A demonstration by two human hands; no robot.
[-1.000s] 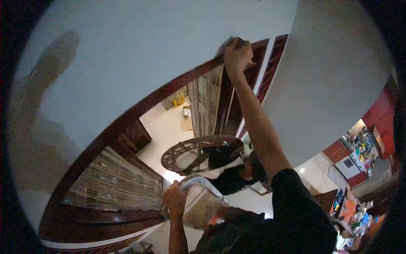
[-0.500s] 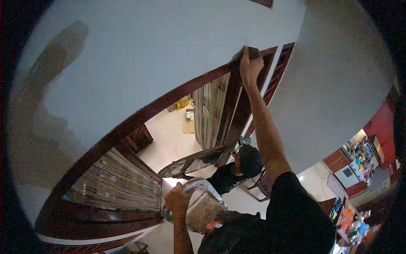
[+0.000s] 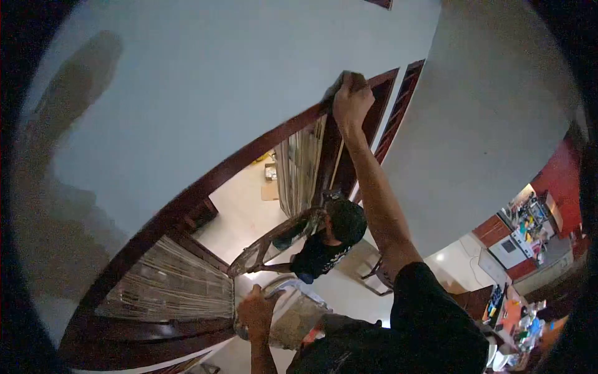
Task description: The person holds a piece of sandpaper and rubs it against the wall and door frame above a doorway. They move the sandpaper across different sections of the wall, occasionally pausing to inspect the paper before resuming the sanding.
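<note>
My right hand [image 3: 354,107] is raised and closed on a dark cloth-like item [image 3: 354,80], pressed to the wall at the top edge of the dark red door frame [image 3: 249,148]. Low in the view, my left hand [image 3: 256,313] is closed beside a worn, pale, stained surface [image 3: 293,324] with a curved light metal-like edge [image 3: 280,285]. What its fingers hold cannot be made out.
Below me a person in a black shirt [image 3: 324,252] stands at a long oval frame [image 3: 268,249]. Striped curtains [image 3: 299,168] hang in the doorway. A cluttered counter [image 3: 514,311] and a white stove [image 3: 507,246] are at the right.
The view has shifted a little. My right hand and the dark item have moved slightly left along the frame. The other person has moved left and down, and the head is turned differently.
</note>
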